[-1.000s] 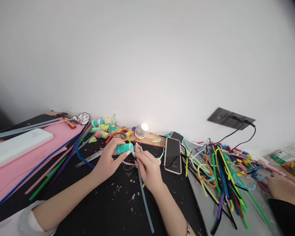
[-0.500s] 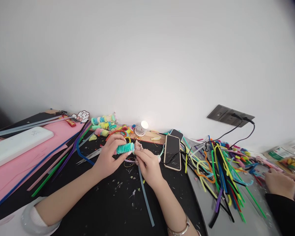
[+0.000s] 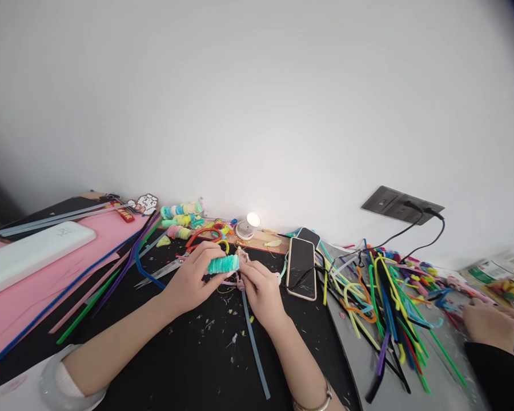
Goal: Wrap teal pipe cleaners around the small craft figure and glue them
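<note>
A fuzzy turquoise coil (image 3: 223, 264), which looks like wound pipe cleaner, lies sideways in my left hand (image 3: 193, 275), fingers above and thumb below. My right hand (image 3: 261, 288) is closed in a pinch at the coil's right end; what its fingertips grip is hidden. Just behind those fingertips is a crumpled pinkish-brown piece (image 3: 242, 255). A flat grey-blue strip (image 3: 255, 345) runs from under my right hand toward me over the black mat (image 3: 175, 365). Scissors (image 3: 165, 270) with red handles lie behind my left hand.
Several pastel coils (image 3: 180, 210) and a paper cup (image 3: 247, 225) stand along the wall. Right of my hands lies a phone (image 3: 301, 268), then a heap of pipe cleaners (image 3: 389, 308). A co-worker's hand (image 3: 488, 325) is at far right. Left is a white case (image 3: 38, 254) on pink sheets.
The turquoise coil has shifted slightly right and tilted in my left hand. My right fingertips have closed in tighter at its end. The view has shifted a little.
</note>
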The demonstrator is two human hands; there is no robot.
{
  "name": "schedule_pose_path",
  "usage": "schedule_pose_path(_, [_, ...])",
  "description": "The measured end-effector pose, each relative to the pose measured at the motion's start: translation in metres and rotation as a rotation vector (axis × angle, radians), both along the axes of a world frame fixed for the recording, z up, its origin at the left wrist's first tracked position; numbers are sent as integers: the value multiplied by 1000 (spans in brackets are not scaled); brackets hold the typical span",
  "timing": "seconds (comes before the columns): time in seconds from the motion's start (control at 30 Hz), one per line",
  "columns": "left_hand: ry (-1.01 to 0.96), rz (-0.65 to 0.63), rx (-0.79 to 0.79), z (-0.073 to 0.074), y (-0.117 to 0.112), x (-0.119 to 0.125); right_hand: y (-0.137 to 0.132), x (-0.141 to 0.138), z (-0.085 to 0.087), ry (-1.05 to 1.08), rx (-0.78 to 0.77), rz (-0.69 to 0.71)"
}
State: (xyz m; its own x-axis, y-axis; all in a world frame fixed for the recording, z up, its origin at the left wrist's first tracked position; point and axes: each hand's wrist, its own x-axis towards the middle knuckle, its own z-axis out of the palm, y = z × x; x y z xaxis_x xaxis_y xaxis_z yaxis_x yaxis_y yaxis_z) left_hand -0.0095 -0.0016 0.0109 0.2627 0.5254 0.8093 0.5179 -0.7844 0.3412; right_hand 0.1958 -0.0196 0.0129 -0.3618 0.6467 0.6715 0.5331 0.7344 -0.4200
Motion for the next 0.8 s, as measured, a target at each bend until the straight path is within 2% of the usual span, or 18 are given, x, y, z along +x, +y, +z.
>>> schedule_pose_path(0.13, [-10, -8, -40, -6, 1, 0, -3, -2, 2, 82, -84, -38])
schedule_pose_path(0.27, [-2, -21, -46, -5, 2, 1, -5, -4, 3, 196, -177, 10])
schedule_pose_path(0.8, [35, -27, -85, -5, 2, 1, -6, -4, 5, 166, -91, 41])
